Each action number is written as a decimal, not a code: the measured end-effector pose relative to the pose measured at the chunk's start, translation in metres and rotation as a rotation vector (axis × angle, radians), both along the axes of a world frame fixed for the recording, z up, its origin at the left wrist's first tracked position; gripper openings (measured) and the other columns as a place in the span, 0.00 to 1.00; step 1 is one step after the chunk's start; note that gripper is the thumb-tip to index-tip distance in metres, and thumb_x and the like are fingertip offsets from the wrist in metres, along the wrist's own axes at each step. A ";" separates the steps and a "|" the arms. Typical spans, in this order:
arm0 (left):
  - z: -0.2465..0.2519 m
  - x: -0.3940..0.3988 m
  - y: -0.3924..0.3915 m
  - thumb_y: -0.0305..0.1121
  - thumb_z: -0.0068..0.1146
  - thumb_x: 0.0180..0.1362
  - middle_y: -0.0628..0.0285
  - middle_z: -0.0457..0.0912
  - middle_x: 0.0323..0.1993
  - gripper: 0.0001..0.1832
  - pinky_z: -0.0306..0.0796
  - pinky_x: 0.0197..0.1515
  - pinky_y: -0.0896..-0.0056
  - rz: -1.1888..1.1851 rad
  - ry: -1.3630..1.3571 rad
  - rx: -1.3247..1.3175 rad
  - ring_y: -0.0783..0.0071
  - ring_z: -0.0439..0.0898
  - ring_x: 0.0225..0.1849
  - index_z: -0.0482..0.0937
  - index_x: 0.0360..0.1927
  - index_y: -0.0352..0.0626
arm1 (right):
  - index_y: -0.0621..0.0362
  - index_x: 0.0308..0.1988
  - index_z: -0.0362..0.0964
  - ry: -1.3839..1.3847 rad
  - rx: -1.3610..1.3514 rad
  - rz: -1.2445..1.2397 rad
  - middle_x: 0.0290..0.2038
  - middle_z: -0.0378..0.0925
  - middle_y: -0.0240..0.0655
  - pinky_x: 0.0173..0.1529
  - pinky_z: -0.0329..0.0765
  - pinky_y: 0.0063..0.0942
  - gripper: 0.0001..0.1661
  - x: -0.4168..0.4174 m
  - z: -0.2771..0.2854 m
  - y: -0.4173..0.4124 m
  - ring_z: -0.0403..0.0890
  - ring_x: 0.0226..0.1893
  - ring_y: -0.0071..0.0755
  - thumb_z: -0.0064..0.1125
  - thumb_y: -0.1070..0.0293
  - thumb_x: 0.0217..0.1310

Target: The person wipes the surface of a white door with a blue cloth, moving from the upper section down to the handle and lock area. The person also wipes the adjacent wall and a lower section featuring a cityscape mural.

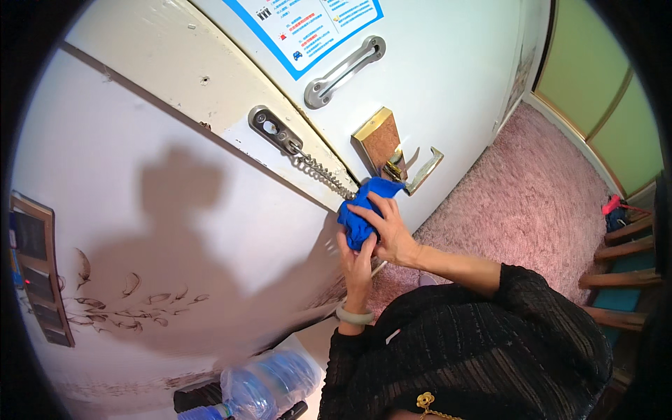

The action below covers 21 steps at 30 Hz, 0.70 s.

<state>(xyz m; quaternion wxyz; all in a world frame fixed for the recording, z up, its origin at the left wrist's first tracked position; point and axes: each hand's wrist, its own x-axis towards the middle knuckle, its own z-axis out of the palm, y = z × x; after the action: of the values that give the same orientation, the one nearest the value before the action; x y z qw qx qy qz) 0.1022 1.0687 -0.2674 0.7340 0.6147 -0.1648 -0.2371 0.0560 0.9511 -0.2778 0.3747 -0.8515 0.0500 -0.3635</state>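
Observation:
Both my hands are on a crumpled blue cloth [358, 227] beside the door's edge. Fingers of my left hand [358, 262], with a pale bangle at its wrist, press the cloth from below. My right hand [394, 231] grips it from the right with spread, bent fingers. At the cloth's upper left is the end of a coiled metal door chain [325, 176], which hangs from a metal chain holder [274, 128] on the door frame. Above the cloth sits a brass-coloured door lock plate [379, 137] with a lever handle [426, 170]. What lies under the cloth is hidden.
A metal chain slide track [345, 72] and a blue-bordered notice [336, 31] are on the white door [446, 68]. A large plastic-wrapped water bottle [273, 383] lies at lower left. Wall switches [39, 273] are at far left. Pink carpet [514, 210] and wooden slats [622, 278] lie right.

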 end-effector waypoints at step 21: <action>0.086 0.068 -0.012 0.37 0.63 0.47 0.48 0.56 0.71 0.42 0.53 0.64 0.37 0.523 -2.008 0.699 0.41 0.54 0.71 0.65 0.70 0.53 | 0.57 0.46 0.65 -0.318 0.369 -0.129 0.36 0.73 0.35 0.37 0.73 0.25 0.08 0.026 0.052 -0.033 0.76 0.34 0.23 0.53 0.72 0.69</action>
<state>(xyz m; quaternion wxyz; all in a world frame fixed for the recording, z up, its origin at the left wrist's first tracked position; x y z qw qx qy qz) 0.1699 1.0564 -0.1810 0.0779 0.7182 -0.4761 0.5014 0.0819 0.9178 -0.2259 0.5029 -0.6960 0.1100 -0.5007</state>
